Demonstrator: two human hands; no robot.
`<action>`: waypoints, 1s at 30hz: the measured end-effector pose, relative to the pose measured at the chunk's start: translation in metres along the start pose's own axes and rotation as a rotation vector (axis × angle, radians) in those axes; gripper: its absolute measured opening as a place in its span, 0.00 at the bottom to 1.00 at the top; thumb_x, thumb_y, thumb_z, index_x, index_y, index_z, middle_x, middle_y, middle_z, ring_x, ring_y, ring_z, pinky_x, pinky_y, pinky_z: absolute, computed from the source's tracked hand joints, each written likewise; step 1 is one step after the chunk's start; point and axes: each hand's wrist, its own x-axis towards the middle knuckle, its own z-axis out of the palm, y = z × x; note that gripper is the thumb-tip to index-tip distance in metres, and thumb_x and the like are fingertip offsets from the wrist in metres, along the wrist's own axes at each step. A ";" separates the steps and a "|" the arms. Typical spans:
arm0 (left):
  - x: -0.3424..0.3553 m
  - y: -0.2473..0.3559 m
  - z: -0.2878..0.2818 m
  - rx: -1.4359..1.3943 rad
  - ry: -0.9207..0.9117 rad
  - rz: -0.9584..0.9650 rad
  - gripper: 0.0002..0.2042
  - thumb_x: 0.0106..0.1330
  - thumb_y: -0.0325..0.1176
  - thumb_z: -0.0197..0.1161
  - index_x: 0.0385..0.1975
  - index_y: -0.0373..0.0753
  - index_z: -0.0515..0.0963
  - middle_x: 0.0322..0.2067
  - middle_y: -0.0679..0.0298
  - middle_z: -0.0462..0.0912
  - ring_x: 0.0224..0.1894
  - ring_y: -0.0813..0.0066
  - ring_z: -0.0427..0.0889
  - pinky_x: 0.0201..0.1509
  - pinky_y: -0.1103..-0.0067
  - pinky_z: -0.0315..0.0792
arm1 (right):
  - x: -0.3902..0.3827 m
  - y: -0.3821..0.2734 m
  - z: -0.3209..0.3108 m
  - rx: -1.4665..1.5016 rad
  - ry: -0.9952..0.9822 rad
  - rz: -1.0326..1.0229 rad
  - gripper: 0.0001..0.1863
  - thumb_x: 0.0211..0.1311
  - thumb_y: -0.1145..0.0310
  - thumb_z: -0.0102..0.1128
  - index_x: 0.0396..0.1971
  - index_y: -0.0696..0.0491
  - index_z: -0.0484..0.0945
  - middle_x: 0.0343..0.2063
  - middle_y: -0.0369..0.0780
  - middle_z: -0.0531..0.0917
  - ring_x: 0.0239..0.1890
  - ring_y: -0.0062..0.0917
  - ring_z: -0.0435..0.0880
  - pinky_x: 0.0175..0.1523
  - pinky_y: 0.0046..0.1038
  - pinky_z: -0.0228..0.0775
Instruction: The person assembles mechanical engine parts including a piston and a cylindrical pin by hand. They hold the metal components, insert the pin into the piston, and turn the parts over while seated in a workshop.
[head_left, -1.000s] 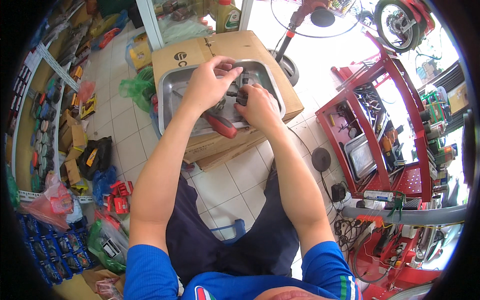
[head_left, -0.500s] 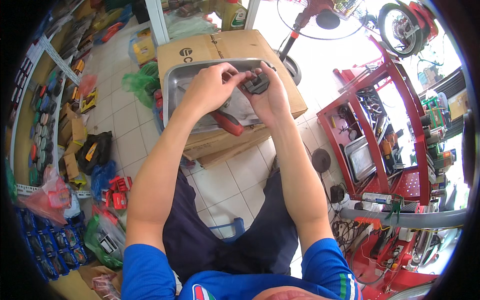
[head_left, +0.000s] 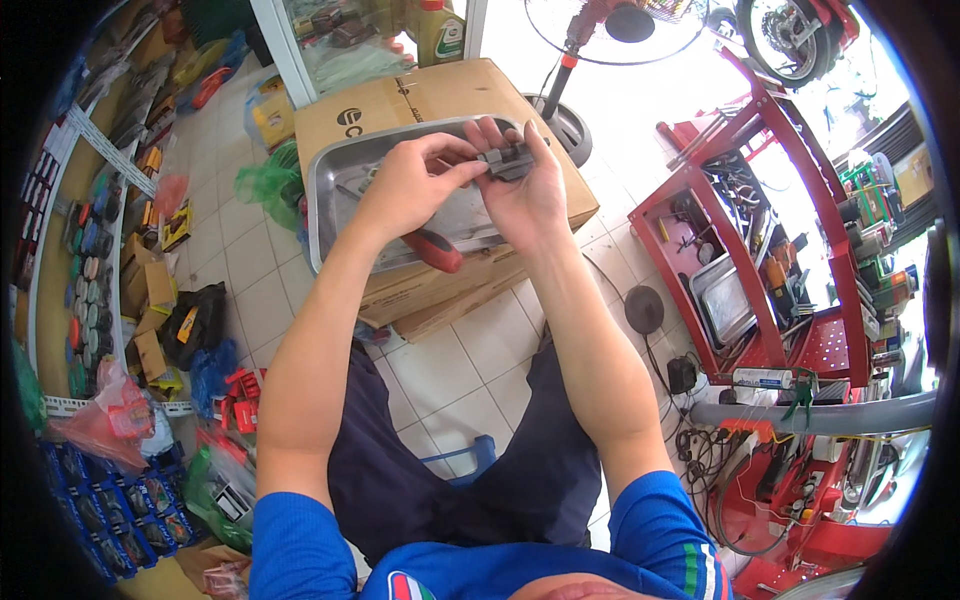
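My right hand [head_left: 526, 197], palm turned up and fingers curled, holds a dark grey metal part [head_left: 505, 164] above the steel tray [head_left: 318, 206]. The thumb and index finger of my left hand [head_left: 413, 182] pinch the near end of that part, the other fingers bent over. Below my hands, a red-and-black tool handle [head_left: 436, 251] lies in the tray, with small items partly hidden behind my left hand.
The tray rests on stacked cardboard boxes [head_left: 347, 92]. A red tool cart [head_left: 762, 335] stands right, with cables [head_left: 690, 450] below. Shelved goods [head_left: 85, 300] and bags [head_left: 195, 320] line the left. A pedestal fan [head_left: 565, 70] and motorcycle wheel [head_left: 780, 40] are behind.
My right hand has turned palm up, bringing the dark part up into clearer view. My left hand has shifted slightly down and now pinches the part's end.
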 end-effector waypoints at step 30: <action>0.003 0.004 0.016 -0.064 0.200 0.234 0.12 0.72 0.41 0.56 0.43 0.37 0.74 0.19 0.65 0.76 0.23 0.74 0.75 0.31 0.76 0.70 | -0.013 0.007 0.010 -0.485 0.341 -0.182 0.13 0.69 0.56 0.48 0.26 0.47 0.66 0.15 0.29 0.65 0.13 0.16 0.57 0.20 0.23 0.48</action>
